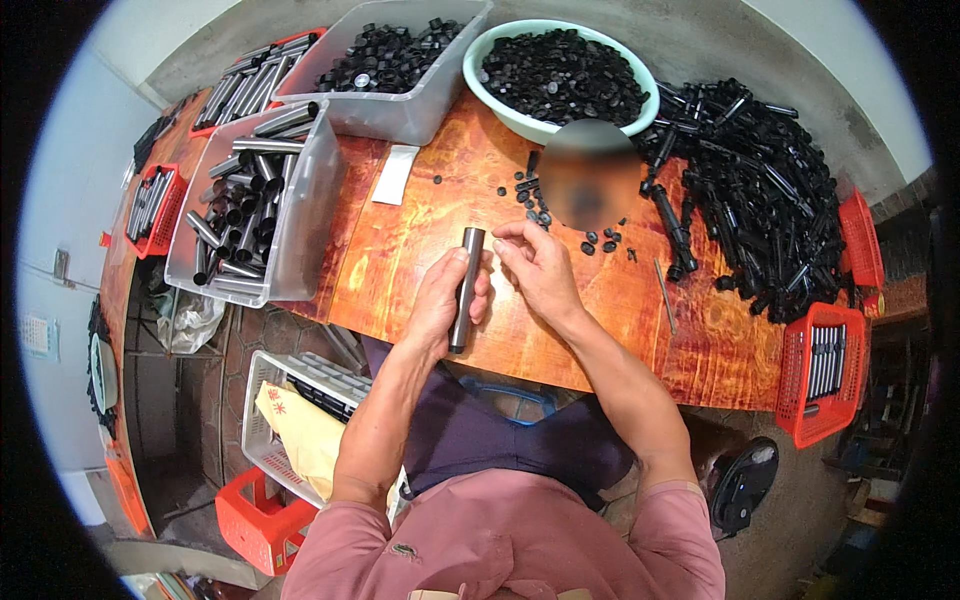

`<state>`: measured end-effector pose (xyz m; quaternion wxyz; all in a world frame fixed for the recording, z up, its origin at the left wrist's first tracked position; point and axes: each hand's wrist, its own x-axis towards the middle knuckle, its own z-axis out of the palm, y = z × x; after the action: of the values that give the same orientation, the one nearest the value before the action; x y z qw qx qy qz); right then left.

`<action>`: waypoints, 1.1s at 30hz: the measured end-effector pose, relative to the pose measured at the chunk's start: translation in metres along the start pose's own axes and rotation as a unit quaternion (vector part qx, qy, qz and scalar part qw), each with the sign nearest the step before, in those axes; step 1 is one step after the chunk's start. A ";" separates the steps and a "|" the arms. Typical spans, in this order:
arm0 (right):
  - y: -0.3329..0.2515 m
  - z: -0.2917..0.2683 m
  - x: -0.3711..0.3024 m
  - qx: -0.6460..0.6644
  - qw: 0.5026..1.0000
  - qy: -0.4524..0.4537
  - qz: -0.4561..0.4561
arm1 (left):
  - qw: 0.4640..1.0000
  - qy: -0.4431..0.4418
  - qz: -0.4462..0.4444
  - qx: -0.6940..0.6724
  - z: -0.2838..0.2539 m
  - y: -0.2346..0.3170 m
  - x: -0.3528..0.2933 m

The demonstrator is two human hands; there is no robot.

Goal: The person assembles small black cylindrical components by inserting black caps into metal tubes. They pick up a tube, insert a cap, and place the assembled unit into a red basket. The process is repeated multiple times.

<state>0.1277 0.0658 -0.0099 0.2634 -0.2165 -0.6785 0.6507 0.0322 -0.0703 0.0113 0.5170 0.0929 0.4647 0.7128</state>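
Note:
My left hand [438, 295] is wrapped round a dark, smooth tube [466, 290], held nearly upright above the table's near edge. Close beside the tube's upper end is my right hand [540, 268], its thumb and fingertips drawn together. Whatever they pinch, if anything, is too small to make out. Beyond the right hand, small black caps [543, 217] lie loose on the wooden table [400, 262]. A thin metal rod [664, 295] rests on the tabletop to the right.
At left stands a clear bin of tubes [240, 215]; behind it, another bin [385, 110] holds black rings. A pale green basin [478, 85] contains small black parts. Long black parts [770, 200] are heaped at right, near a red basket [815, 375]. A blurred patch hides some tabletop.

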 end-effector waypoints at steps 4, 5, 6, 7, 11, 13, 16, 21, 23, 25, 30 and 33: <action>0.005 -0.003 0.001 0.008 1.000 0.002 0.017 | 0.999 -0.006 0.032 0.023 0.003 -0.002 -0.002; 0.005 -0.004 0.002 0.010 1.000 0.001 0.022 | 0.999 -0.003 0.038 0.035 0.004 -0.003 -0.002; 0.005 -0.005 0.002 0.011 1.000 0.001 0.027 | 0.998 -0.001 0.043 0.047 0.004 -0.004 -0.002; 0.006 -0.005 0.002 0.021 0.999 0.000 0.025 | 0.997 -0.022 0.050 0.052 0.002 -0.004 -0.004; -0.013 -0.010 -0.001 0.075 0.996 -0.016 0.053 | 0.983 -0.096 0.057 0.143 -0.010 -0.013 0.001; -0.012 -0.014 0.001 0.077 0.997 -0.026 0.014 | 0.950 -0.097 0.117 0.272 -0.006 -0.008 -0.003; -0.018 -0.024 0.003 0.034 0.998 -0.054 -0.011 | 0.810 -0.072 0.225 0.538 -0.001 0.004 -0.004; -0.028 -0.037 0.004 -0.003 0.993 -0.110 0.050 | 0.676 -0.058 0.277 0.680 0.001 0.013 -0.004; -0.028 -0.042 0.007 0.003 0.988 -0.141 0.059 | 0.654 -0.055 0.290 0.697 0.000 0.010 -0.003; -0.025 -0.046 0.006 0.016 0.983 -0.168 0.072 | 0.637 -0.050 0.308 0.705 -0.001 0.005 -0.003; -0.032 -0.052 0.006 -0.033 0.976 -0.196 0.085 | 0.614 -0.035 0.352 0.706 0.000 -0.009 -0.001; -0.026 -0.055 0.009 -0.085 0.975 -0.199 0.042 | 0.609 -0.035 0.363 0.705 0.002 -0.011 -0.001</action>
<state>0.1575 0.1123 0.0174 0.0757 -0.1329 -0.7607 0.6309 0.0405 -0.0695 0.0046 0.0071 0.6144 0.7334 0.2907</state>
